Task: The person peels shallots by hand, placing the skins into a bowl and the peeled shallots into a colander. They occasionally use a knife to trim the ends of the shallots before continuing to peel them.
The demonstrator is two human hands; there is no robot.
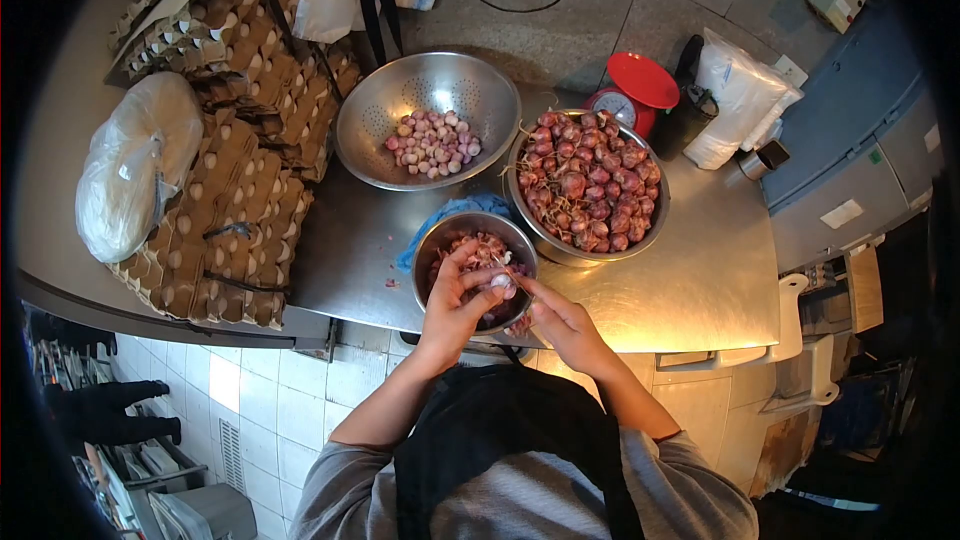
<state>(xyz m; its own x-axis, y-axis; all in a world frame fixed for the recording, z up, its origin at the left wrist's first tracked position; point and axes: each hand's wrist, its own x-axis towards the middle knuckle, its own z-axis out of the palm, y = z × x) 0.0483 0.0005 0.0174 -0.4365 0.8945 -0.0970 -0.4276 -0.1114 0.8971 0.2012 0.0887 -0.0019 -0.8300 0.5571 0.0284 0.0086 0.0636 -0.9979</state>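
Note:
Over a small metal bowl of reddish skins, my left hand pinches a pale, partly peeled shallot. My right hand is closed close beside it, thumb and fingers pressed together at the shallot's right side. Whether a small blade sits in that grip is too small to tell. Behind stands a steel colander with peeled, pinkish shallots in its bottom. To the right, a large metal bowl is heaped with unpeeled red shallots.
A blue cloth lies behind the small bowl on the steel table. Stacked egg trays and a plastic bag crowd the left. A red scale and plastic packs stand at the back right. Another person's dark-clothed legs show far left.

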